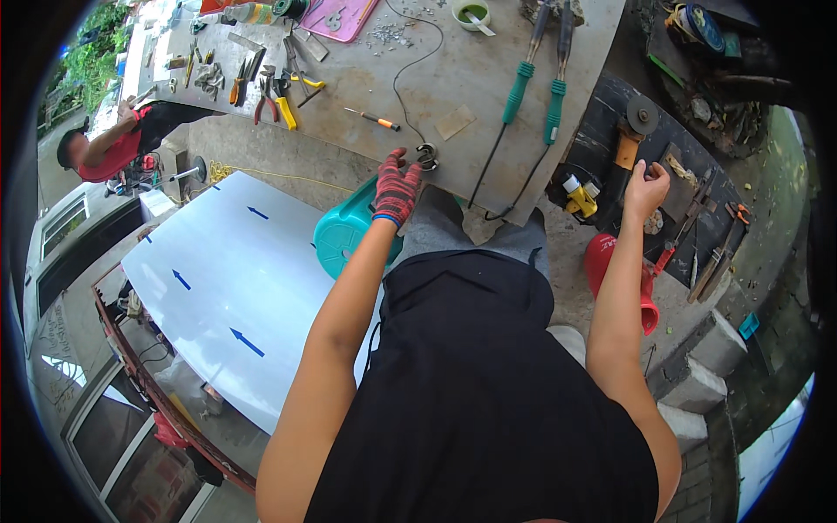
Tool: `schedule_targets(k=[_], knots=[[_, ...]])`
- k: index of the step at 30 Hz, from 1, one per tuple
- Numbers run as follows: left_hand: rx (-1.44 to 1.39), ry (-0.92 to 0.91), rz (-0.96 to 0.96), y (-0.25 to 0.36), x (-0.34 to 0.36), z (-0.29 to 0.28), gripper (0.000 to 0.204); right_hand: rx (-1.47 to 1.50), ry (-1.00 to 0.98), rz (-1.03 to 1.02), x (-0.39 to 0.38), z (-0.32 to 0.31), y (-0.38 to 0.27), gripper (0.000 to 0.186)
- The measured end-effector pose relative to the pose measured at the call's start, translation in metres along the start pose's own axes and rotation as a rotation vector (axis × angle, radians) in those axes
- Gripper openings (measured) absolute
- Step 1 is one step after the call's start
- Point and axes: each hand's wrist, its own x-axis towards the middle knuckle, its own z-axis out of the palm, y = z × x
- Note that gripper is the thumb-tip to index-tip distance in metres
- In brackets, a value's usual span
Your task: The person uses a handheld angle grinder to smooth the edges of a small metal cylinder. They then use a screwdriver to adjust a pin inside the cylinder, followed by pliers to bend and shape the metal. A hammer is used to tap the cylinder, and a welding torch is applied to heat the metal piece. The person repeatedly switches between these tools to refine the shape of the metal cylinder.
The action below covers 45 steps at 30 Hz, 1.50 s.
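My left hand (398,186) wears a red and black glove and lies at the near edge of the metal workbench (349,113). Its fingers are stretched and apart, beside a small round metal part (426,158) on which a thin dark cable ends; I cannot tell if they touch. Bare, my right hand (647,190) is over the dark side table (697,166), next to an orange and black angle grinder (625,152). Its fingers are curled and pinched together; anything between them is too small to make out. A screwdriver (377,119) rests on the bench beyond my left hand.
Two large soldering irons (520,91) with green handles lie on the bench's right. Pliers (283,100) and other tools lie left, near a pink tray (340,17). A teal stool (340,235) and white sheet (227,279) stand below. Another person (122,148) is far left.
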Motion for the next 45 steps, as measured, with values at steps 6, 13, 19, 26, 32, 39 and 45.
schedule_targets(k=[6,13,19,26,32,39,45], knots=[[0.159,-0.063,0.369,0.013,0.03,0.0,0.043,0.347,-0.419,-0.465,-0.142,-0.015,-0.252,0.013],[-0.344,-0.526,0.372,-0.082,0.065,0.075,0.042,-0.015,-0.853,-0.798,-0.238,0.166,-0.359,0.024],[0.346,-0.568,0.708,-0.029,0.071,0.003,0.035,-0.344,-0.91,-0.819,-0.258,0.233,-0.363,0.021],[0.7,-0.501,0.738,-0.009,0.096,0.005,0.024,0.025,-0.753,-0.563,-0.214,0.17,-0.376,0.019],[0.222,-0.42,0.889,-0.006,0.112,-0.021,0.028,0.131,-0.51,-0.306,-0.179,0.027,-0.303,0.022],[-0.468,-0.911,0.625,-0.032,0.136,0.005,0.03,0.023,-0.503,-0.197,-0.307,0.024,-0.225,0.019],[-0.592,-1.216,0.381,-0.018,0.104,-0.009,0.026,0.009,-0.349,-0.099,-0.389,0.042,-0.204,0.022]])
